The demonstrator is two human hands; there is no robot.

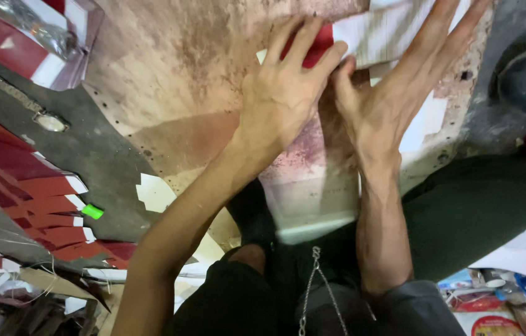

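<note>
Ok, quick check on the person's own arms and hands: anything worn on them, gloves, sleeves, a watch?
Nothing worn. The left hand and right hand are bare, with no gloves, rings or watch showing. Both forearms are uncovered as far down as the view shows, with no sleeve edge in sight. They are lean, with raised veins and tendons. A metal chain hangs between them over dark clothing.

Left hand [281,93]: fingers [303,40] on red card [319,46]
Right hand [387,106]: spread flat on white paper [387,31]
Surface [176,81]: stained board
</note>
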